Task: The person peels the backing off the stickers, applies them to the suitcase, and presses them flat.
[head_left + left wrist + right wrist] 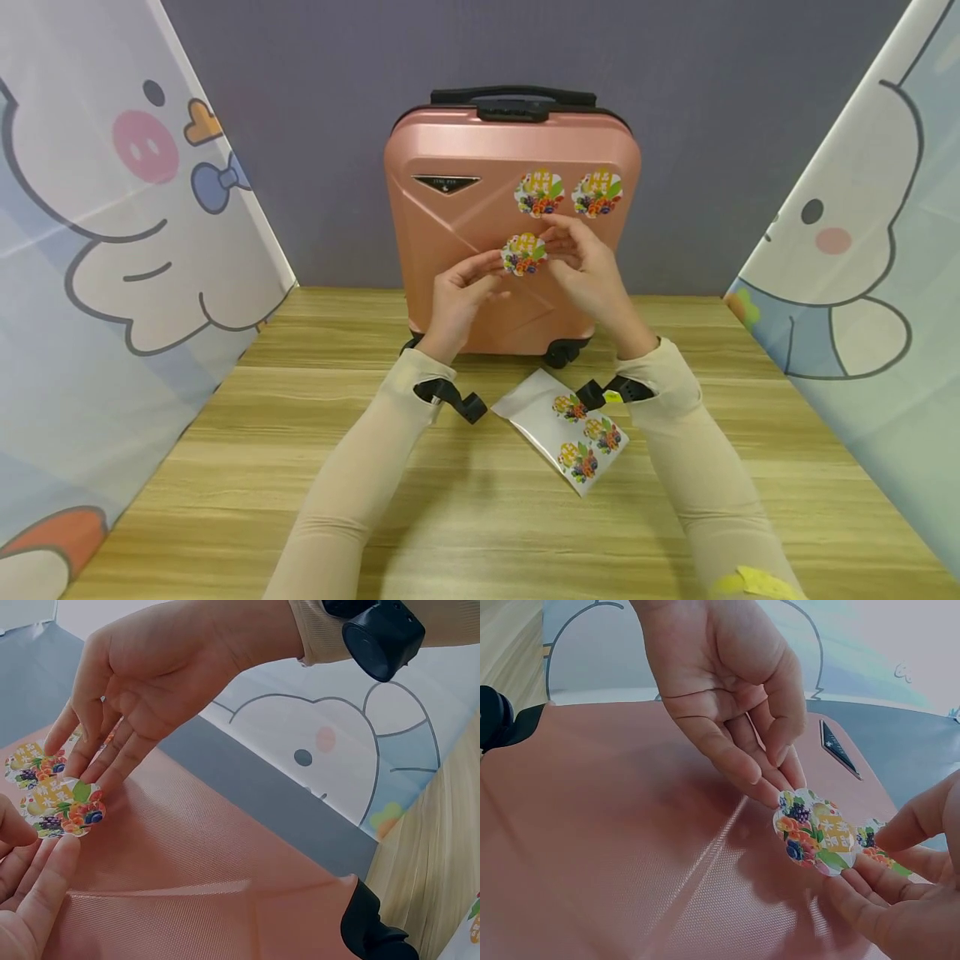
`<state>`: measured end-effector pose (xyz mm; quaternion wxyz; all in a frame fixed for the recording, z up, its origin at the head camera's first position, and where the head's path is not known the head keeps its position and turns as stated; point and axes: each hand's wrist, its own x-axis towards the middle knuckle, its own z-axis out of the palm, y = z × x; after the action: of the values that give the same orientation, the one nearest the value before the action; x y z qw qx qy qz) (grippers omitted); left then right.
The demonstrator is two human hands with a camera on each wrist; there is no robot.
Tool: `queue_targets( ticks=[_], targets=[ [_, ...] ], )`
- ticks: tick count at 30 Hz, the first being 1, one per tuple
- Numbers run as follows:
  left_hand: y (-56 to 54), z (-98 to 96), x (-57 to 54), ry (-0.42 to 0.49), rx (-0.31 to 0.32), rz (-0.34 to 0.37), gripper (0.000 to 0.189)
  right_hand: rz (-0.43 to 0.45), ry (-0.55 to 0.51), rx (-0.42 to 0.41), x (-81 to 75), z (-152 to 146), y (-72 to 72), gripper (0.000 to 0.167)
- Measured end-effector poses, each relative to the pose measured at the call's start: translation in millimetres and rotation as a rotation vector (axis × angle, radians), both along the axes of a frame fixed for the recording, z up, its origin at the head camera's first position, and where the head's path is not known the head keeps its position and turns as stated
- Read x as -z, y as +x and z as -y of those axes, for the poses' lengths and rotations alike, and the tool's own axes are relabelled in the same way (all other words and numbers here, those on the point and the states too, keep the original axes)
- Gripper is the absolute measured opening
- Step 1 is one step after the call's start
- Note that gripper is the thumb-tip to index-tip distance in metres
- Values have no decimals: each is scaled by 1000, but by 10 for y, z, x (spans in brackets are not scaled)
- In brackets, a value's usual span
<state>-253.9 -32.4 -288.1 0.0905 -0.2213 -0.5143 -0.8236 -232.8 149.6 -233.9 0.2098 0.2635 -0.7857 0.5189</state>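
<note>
A round fruit-print sticker [523, 254] sits between both hands, in front of the pink suitcase [465, 308]. The fingertips of my left hand [459, 302] touch its left edge, fairly straight, with the thumb apart from it. At its right edge are the fingertips of my right hand [592, 271], whose thumb also stands off the sticker in the head view. Seen from the right wrist, the same sticker [814, 832] lies flat between the fingertips. Two matching stickers, one on the left [538, 194] and one on the right [597, 193], are on the upper right of the suitcase.
A white sheet [536, 400] bearing several fruit stickers lies on the wooden table [450, 517] between the forearms. The suitcase stands upright against a grey panel [315, 150], its black handle [513, 93] on top. Cartoon-printed panels [90, 275] flank both sides.
</note>
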Motion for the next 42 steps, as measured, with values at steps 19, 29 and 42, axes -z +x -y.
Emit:
queue_targets(
  ticks=[19, 29, 42],
  targets=[
    [31, -34, -11, -51, 31, -19, 43, -149, -174, -51, 205, 40, 47, 50],
    [13, -64, -28, -73, 41, -23, 42, -175, -160, -31, 231, 55, 22, 52],
    [-12, -80, -22, -83, 11, -33, 42, -220, -98, 17, 265, 67, -36, 54]
  ],
)
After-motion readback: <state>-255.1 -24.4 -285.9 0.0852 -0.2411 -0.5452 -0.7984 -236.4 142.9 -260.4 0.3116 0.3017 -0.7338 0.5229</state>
